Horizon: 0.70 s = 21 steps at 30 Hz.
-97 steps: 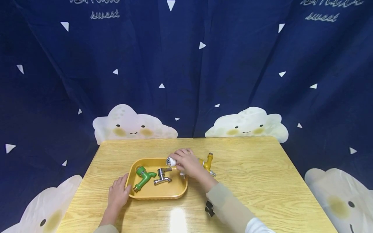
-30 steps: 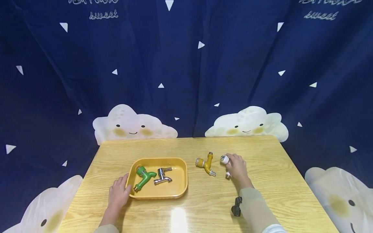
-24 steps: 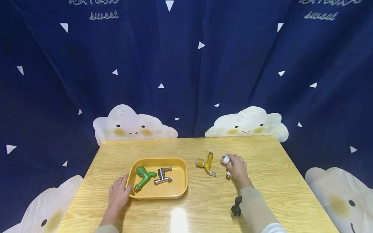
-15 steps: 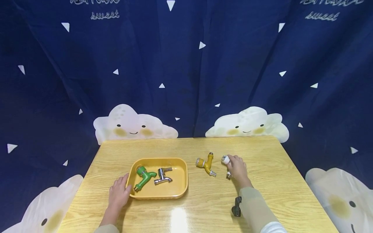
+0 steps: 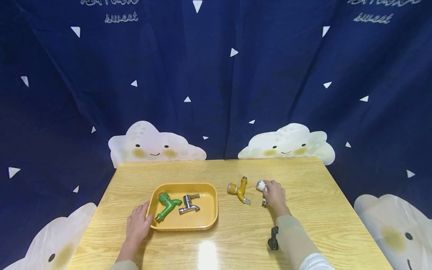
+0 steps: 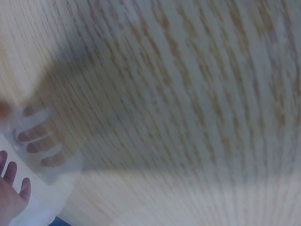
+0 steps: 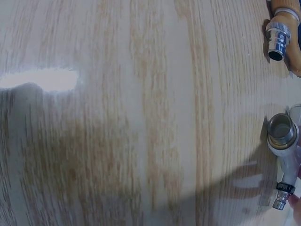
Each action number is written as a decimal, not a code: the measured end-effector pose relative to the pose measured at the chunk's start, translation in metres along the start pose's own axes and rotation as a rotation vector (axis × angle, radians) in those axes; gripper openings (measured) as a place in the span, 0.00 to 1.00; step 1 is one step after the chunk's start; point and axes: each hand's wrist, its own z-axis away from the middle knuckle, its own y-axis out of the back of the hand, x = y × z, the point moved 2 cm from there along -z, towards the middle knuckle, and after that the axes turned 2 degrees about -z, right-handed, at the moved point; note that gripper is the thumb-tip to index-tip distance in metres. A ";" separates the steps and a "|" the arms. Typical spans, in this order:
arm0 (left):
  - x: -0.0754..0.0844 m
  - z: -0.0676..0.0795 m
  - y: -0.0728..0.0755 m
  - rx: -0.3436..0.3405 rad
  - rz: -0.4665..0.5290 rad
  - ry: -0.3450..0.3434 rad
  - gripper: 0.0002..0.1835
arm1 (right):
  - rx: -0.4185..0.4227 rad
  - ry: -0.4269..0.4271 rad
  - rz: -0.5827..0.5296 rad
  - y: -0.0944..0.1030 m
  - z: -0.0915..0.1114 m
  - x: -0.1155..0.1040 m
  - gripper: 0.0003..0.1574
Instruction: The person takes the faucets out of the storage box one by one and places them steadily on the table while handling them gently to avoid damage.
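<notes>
Seemingly, work stood half done: the grip of the right hand (image 5: pixel 275 194) held a white tap (image 5: pixel 261 185) near a mustard-yellow tap (image 5: pixel 241 192) on the wooden tabletop (image 5: pixel 324 213); a green tap (image 5: pixel 167 207) and chrome tap (image 5: pixel 187 205) were left in the rounded yellow tray (image 5: pixel 183 227), touched by the relaxed left hand (image 5: pixel 137 222).

I can't make out the middle of the white tap (image 5: pixel 261 185) — the right hand (image 5: pixel 275 194) covers it — and the right wrist view's edge crops the yellow tap (image 7: pixel 285 35).

2 beige sleeves (image 5: pixel 294 235), white fabric (image 5: pixel 315 262), black device (image 5: pixel 273 239).
</notes>
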 end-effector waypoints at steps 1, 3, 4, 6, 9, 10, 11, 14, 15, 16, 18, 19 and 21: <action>0.000 0.000 0.000 -0.002 0.001 0.000 0.26 | -0.006 -0.006 0.002 0.000 0.000 0.000 0.28; 0.000 0.001 0.001 -0.005 0.001 0.001 0.26 | -0.011 -0.014 0.011 -0.001 -0.001 0.000 0.28; 0.000 0.001 0.001 -0.006 0.001 0.001 0.26 | -0.013 -0.017 0.015 -0.001 -0.002 0.000 0.28; 0.000 0.001 0.001 -0.007 0.001 0.002 0.26 | -0.017 -0.018 0.035 -0.003 -0.003 0.001 0.28; 0.001 0.001 0.001 -0.007 0.000 0.002 0.26 | -0.020 -0.019 0.048 -0.004 -0.002 0.001 0.29; 0.001 0.001 0.001 -0.008 0.001 0.003 0.26 | -0.020 -0.020 0.045 -0.004 -0.002 0.001 0.29; 0.001 0.001 0.001 -0.008 0.001 0.003 0.26 | -0.020 -0.018 0.047 -0.004 -0.001 0.000 0.29; 0.001 0.002 0.001 -0.009 0.001 0.003 0.26 | -0.018 -0.016 0.044 -0.002 0.001 -0.003 0.29; 0.001 0.002 0.001 -0.009 0.003 0.003 0.26 | -0.018 -0.013 0.042 -0.001 0.002 -0.004 0.29; 0.001 0.002 0.001 -0.009 0.002 0.002 0.26 | -0.017 -0.013 0.041 -0.001 0.002 -0.005 0.29; 0.000 0.002 0.001 -0.008 0.003 0.003 0.26 | -0.016 -0.009 0.040 0.000 0.003 -0.006 0.30; 0.000 0.001 0.001 -0.007 0.003 0.002 0.26 | -0.013 -0.005 0.037 0.000 0.003 -0.005 0.30; 0.000 0.001 0.001 -0.004 0.003 0.000 0.26 | -0.013 -0.005 0.020 -0.001 0.002 -0.005 0.33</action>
